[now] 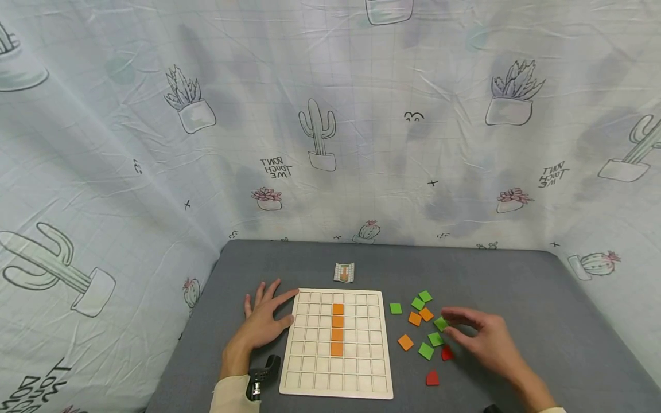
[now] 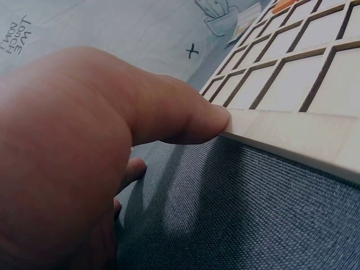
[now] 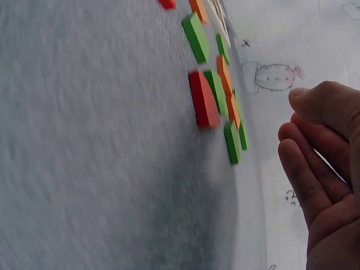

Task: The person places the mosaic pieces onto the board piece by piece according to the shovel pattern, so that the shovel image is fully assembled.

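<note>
A: what's on your feeds?

B: from my remote seat, nearest is the wooden board (image 1: 335, 394), four orange tiles (image 1: 337, 334) in one column; red tile (image 1: 432, 378) right of it; right hand (image 1: 485, 338) loose, grasping nothing; head cam overlaps it with a green tile (image 1: 440, 324), its wrist cam shows a gap

A: left hand (image 1: 262, 324)?

B: relaxed; wrist cam shows thumb (image 2: 191, 112) touching the rim; picture card (image 1: 343, 273) furthest

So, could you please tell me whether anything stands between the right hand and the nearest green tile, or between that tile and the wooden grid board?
Nothing visible separates the right hand from that green tile. Toward the wooden grid board, two orange tiles lie roughly along the way; lifting should probably clear them.
</note>
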### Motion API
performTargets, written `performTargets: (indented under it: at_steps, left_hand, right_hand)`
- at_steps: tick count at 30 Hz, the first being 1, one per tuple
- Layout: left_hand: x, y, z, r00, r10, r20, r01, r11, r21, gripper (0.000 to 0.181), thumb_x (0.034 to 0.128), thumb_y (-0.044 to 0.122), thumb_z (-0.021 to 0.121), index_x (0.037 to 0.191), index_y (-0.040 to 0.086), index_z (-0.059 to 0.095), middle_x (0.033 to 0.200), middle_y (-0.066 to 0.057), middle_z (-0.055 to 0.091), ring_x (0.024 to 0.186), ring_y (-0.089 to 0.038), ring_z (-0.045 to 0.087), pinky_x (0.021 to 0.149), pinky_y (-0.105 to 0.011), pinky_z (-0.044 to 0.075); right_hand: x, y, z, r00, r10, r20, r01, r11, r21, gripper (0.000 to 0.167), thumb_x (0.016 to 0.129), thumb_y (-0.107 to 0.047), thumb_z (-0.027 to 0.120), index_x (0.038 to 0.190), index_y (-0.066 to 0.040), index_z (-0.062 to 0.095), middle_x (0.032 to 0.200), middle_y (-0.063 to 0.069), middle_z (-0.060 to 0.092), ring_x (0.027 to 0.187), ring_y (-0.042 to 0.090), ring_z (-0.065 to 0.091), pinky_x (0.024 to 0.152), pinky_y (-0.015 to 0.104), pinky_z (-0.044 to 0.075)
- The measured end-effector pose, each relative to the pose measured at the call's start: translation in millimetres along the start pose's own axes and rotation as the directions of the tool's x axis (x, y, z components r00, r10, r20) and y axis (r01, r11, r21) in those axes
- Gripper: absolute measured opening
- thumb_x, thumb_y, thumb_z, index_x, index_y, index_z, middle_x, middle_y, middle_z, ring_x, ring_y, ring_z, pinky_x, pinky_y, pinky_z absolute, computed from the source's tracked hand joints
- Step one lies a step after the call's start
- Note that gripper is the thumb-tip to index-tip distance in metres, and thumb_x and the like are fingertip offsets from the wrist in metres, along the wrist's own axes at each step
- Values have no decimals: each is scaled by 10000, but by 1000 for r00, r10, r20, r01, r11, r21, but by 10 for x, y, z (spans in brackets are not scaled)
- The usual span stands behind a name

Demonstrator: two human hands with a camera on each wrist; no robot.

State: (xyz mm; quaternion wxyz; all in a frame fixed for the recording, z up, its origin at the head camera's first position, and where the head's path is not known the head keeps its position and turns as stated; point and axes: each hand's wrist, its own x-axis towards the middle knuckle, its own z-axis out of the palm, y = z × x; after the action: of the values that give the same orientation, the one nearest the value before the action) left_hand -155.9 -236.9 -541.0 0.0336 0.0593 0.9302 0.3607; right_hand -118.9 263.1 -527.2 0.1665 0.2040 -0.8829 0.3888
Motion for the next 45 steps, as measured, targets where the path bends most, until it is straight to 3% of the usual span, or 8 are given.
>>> performTargets:
  at_steps: [13,36,45]
  left_hand:
    - [24,-44,26,1000,1,10,-1,1000,1,630,953,149,791,1557,246,641,1795,-229,273,1681,-550,24,1248,-796,-128]
    - [16,-50,21,1000,2,15,-1,1000,-2,620,961,153,784,1557,245,641,1796,-226,272,1682,-550,22,1254,-785,-131]
    - [8,-44,14,1000,0,18,0,1000,-6,616,971,154,780,1563,243,634,1801,-224,259,1684,-543,14,1258,-778,-132]
  right_hand:
    - [40,148,-66,996,63,61,-57,994,-88,414,819,-23,944,1196,-147,828,1095,-24,847,976,31,783,813,240,646]
    - [134,357,41,987,19,159,-11,999,-51,396,834,-25,928,1206,-110,825,1117,-19,845,997,15,781,794,277,657]
    - [78,358,14,984,32,173,-26,999,-39,390,836,-50,938,1201,-135,827,1106,-33,845,950,40,794,794,213,630]
